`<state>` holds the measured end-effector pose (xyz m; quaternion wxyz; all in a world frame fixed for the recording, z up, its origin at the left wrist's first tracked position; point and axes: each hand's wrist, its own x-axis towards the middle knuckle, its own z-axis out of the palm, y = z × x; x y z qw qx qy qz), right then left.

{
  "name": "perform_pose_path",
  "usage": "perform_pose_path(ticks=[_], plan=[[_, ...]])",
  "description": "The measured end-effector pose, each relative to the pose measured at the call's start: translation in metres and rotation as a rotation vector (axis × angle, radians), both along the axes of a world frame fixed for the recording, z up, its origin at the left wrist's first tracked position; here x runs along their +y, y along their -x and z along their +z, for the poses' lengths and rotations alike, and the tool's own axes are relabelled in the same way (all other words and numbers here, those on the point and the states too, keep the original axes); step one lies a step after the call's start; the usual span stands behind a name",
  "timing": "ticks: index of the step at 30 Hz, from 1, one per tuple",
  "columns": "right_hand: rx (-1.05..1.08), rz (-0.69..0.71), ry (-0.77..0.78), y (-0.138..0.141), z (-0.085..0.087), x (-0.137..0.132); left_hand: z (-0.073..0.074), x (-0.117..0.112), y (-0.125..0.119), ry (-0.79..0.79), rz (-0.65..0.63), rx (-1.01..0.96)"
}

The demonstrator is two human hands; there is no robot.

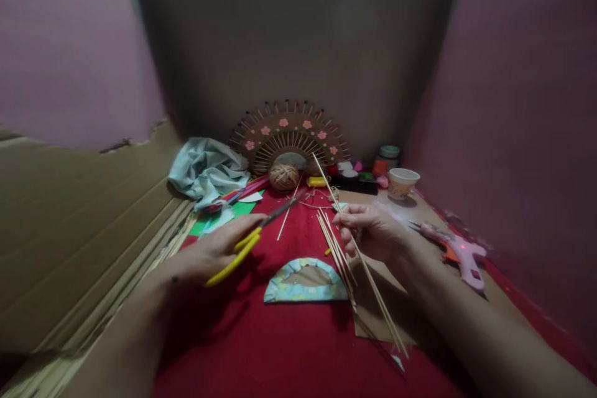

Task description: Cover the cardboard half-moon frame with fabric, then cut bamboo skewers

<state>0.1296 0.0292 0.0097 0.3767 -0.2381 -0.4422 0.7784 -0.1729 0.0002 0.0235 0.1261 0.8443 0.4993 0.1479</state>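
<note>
My left hand [224, 245] is closed on the yellow handles of a pair of scissors [240, 255], whose dark blades point away to the right. Between the thumb and fingers of my right hand [370, 230] are long thin bamboo sticks [373, 280], slanting from upper left to lower right; their exact number is hard to tell. Several more loose sticks [333, 249] lie on the red cloth [252, 348] just left of that hand. A half-round piece wrapped in light blue fabric [305, 295] rests on the cloth between my hands, brown card showing in its middle.
A half-round stick fan with pink flowers [283, 122] leans at the back wall behind a twine ball [284, 176]. Crumpled pale fabric [208, 168] lies at left. A paper cup [403, 183] and a pink glue gun [461, 252] are at right on cardboard [494, 295].
</note>
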Motion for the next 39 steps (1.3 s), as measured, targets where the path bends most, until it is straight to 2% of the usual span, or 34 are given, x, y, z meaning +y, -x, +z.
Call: perform_pose_path(ticks=[3,7,14,20,27,39], plan=[[0.061,0.093,0.021,-0.001,-0.003,0.000,-0.004,-0.004,-0.013,0.018,-0.129,0.018],[0.085,0.192,0.012,0.002,-0.006,-0.002,-0.004,-0.006,-0.019,0.033,-0.171,0.012],[0.072,0.267,0.019,0.008,-0.004,-0.010,0.000,-0.015,-0.031,0.069,-0.240,-0.031],[0.095,0.344,0.017,0.010,-0.008,-0.011,-0.001,-0.018,-0.035,0.037,-0.256,-0.043],[0.071,0.349,0.037,0.010,-0.008,-0.013,0.000,-0.019,-0.033,0.025,-0.256,-0.055],[0.051,0.381,0.070,0.011,-0.005,-0.019,0.001,-0.020,-0.038,0.133,-0.314,-0.129]])
